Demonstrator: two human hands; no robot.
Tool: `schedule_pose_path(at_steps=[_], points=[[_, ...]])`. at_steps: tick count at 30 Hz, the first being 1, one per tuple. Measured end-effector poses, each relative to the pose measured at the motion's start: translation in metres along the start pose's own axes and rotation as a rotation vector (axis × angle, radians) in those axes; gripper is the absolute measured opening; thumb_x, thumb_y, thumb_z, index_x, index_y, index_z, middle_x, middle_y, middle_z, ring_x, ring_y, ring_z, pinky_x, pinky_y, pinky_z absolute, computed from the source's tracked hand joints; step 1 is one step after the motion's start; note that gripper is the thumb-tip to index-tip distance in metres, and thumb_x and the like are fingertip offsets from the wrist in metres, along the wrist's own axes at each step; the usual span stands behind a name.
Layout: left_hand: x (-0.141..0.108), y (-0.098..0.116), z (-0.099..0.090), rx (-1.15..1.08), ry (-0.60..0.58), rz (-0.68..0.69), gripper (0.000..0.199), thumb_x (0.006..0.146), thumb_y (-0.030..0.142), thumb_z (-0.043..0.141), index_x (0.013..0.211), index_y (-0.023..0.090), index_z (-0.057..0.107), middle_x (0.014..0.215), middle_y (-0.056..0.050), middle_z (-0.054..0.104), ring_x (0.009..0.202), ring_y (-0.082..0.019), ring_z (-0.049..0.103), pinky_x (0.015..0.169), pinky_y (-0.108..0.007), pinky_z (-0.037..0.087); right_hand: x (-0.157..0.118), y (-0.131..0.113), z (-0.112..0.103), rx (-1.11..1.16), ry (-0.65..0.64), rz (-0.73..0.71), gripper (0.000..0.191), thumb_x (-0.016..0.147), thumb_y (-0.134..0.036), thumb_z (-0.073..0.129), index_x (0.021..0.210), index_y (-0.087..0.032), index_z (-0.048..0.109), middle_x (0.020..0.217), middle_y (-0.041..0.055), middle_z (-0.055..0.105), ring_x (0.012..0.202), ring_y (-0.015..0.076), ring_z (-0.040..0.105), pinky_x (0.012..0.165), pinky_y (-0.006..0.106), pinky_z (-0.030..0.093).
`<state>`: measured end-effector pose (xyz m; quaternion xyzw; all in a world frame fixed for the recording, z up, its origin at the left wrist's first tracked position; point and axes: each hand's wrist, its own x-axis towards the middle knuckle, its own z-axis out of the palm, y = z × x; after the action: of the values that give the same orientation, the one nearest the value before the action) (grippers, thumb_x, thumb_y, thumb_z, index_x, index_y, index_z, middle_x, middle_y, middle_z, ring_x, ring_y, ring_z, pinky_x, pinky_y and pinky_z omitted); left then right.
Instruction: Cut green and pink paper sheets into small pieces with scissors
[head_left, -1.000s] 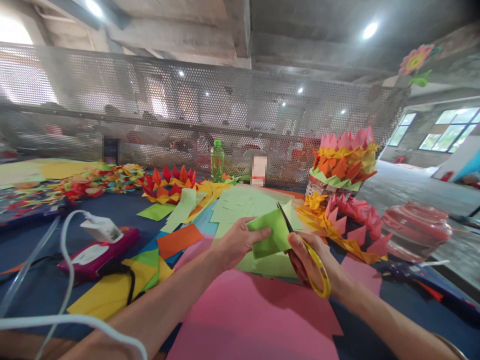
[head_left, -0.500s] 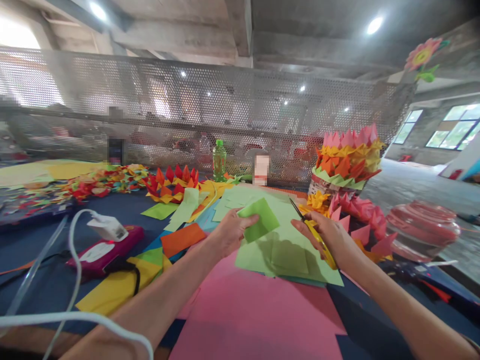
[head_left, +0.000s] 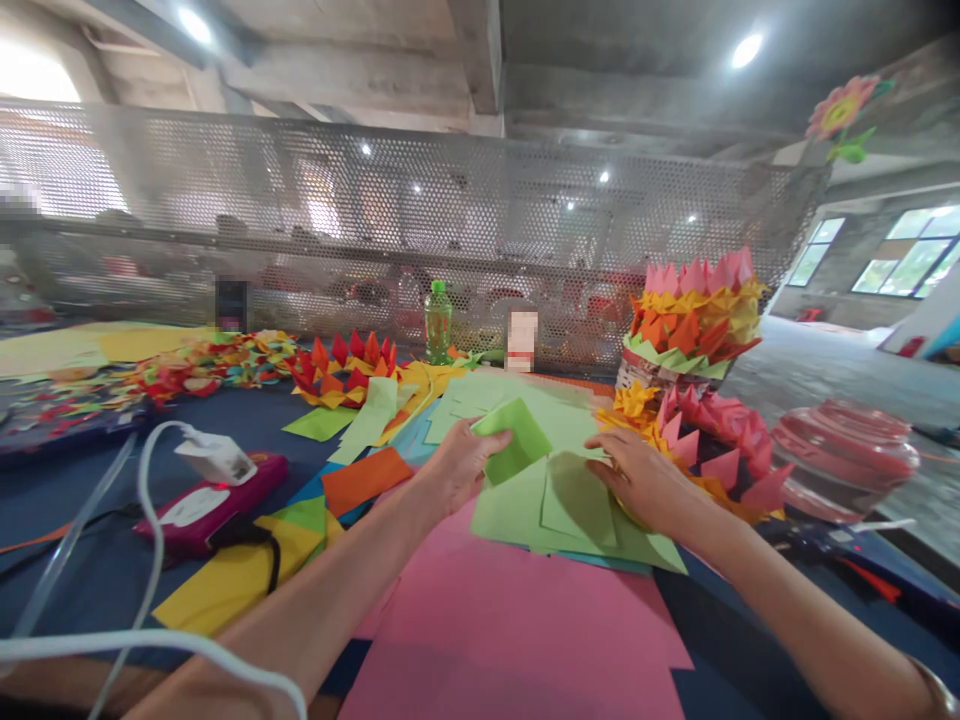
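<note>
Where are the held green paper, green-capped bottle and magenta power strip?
Held green paper [head_left: 523, 440], head view: middle of face.
Green-capped bottle [head_left: 438, 326], head view: its body.
Magenta power strip [head_left: 196, 507], head view: its white label.

Left of the fingers [head_left: 496, 441], a magenta plastic power strip [head_left: 217, 507] with a white block-shaped plug [head_left: 217, 457]; beyond them, a green-capped plastic bottle [head_left: 439, 325] and grey perforated metal screen [head_left: 465, 220]; rightward, a round pink-tinted transparent container [head_left: 844, 462].
</note>
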<state>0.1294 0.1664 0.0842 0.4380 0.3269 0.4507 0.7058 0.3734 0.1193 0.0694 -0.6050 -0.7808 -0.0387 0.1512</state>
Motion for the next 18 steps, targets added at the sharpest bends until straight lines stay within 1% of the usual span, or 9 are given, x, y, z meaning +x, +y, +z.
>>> schedule_pose_path(at_steps=[3, 5, 7, 9, 11, 13, 14, 16, 18], points=[[-0.001, -0.002, -0.001, 0.041, -0.041, -0.012, 0.035, 0.06, 0.021, 0.082, 0.091, 0.012, 0.068, 0.081, -0.01, 0.073, 0.07, -0.022, 0.07, 0.063, -0.03, 0.055, 0.004, -0.005, 0.014, 0.099, -0.031, -0.016, 0.05, 0.087, -0.043, 0.056, 0.129, -0.016, 0.051, 0.131, 0.0147, 0.055, 0.123, 0.029, 0.047, 0.102, 0.041, 0.035], [-0.002, -0.003, -0.002, 0.075, -0.074, -0.023, 0.038, 0.06, 0.024, 0.082, 0.093, 0.012, 0.068, 0.081, -0.01, 0.073, 0.069, -0.023, 0.069, 0.062, -0.031, 0.055, 0.007, -0.003, 0.019, 0.11, -0.051, 0.024, 0.062, 0.079, -0.048, 0.064, 0.13, -0.015, 0.051, 0.126, 0.0163, 0.058, 0.117, 0.032, 0.051, 0.099, 0.044, 0.037], [-0.003, -0.004, -0.002, 0.093, -0.103, -0.023, 0.042, 0.06, 0.027, 0.082, 0.097, 0.012, 0.067, 0.082, -0.01, 0.073, 0.07, -0.023, 0.07, 0.062, -0.032, 0.055, 0.01, 0.0, 0.02, 0.134, -0.05, 0.055, 0.065, 0.074, -0.052, 0.068, 0.126, -0.016, 0.056, 0.115, 0.0146, 0.064, 0.104, 0.0309, 0.059, 0.088, 0.042, 0.043], [-0.003, -0.005, -0.002, 0.089, -0.119, -0.011, 0.047, 0.06, 0.029, 0.082, 0.101, 0.013, 0.066, 0.085, -0.01, 0.073, 0.072, -0.024, 0.07, 0.062, -0.032, 0.054, 0.012, 0.002, 0.017, 0.167, -0.045, 0.073, 0.058, 0.071, -0.055, 0.069, 0.115, -0.018, 0.063, 0.101, 0.011, 0.068, 0.091, 0.0282, 0.063, 0.077, 0.037, 0.046], [-0.003, -0.005, -0.002, 0.076, -0.116, 0.012, 0.048, 0.06, 0.029, 0.083, 0.102, 0.014, 0.065, 0.087, -0.01, 0.073, 0.073, -0.024, 0.07, 0.062, -0.031, 0.054, 0.012, 0.001, 0.015, 0.206, -0.029, 0.075, 0.042, 0.069, -0.053, 0.07, 0.095, -0.02, 0.068, 0.089, 0.0075, 0.068, 0.083, 0.0257, 0.062, 0.071, 0.034, 0.044], [-0.002, -0.005, -0.001, 0.061, -0.092, 0.016, 0.049, 0.058, 0.027, 0.083, 0.102, 0.015, 0.065, 0.088, -0.009, 0.073, 0.075, -0.023, 0.07, 0.06, -0.029, 0.053, 0.011, 0.0, 0.014, 0.253, 0.009, 0.073, 0.027, 0.07, -0.045, 0.07, 0.078, -0.02, 0.066, 0.079, 0.0044, 0.066, 0.077, 0.0231, 0.061, 0.067, 0.031, 0.042], [-0.002, -0.004, -0.001, 0.052, -0.076, 0.011, 0.05, 0.057, 0.026, 0.084, 0.103, 0.016, 0.064, 0.088, -0.009, 0.073, 0.075, -0.023, 0.07, 0.061, -0.028, 0.053, 0.011, -0.001, 0.015, 0.283, 0.035, 0.075, 0.022, 0.071, -0.041, 0.069, 0.073, -0.02, 0.065, 0.076, 0.0034, 0.065, 0.075, 0.0222, 0.06, 0.066, 0.031, 0.042], [-0.002, -0.003, 0.0, 0.028, -0.055, -0.006, 0.052, 0.055, 0.024, 0.085, 0.102, 0.017, 0.064, 0.088, -0.008, 0.073, 0.076, -0.023, 0.07, 0.062, -0.028, 0.053, 0.01, -0.001, 0.014, 0.359, 0.116, 0.108, 0.019, 0.075, -0.037, 0.064, 0.078, -0.019, 0.063, 0.077, 0.0035, 0.065, 0.076, 0.0219, 0.06, 0.068, 0.032, 0.043], [-0.003, -0.002, 0.001, 0.002, -0.057, -0.008, 0.051, 0.054, 0.023, 0.085, 0.1, 0.016, 0.064, 0.086, -0.007, 0.073, 0.076, -0.023, 0.07, 0.064, -0.03, 0.054, 0.011, -0.003, 0.012, 0.434, 0.213, 0.164, 0.026, 0.081, -0.039, 0.058, 0.094, -0.016, 0.061, 0.087, 0.0062, 0.067, 0.079, 0.0227, 0.062, 0.07, 0.034, 0.047]])
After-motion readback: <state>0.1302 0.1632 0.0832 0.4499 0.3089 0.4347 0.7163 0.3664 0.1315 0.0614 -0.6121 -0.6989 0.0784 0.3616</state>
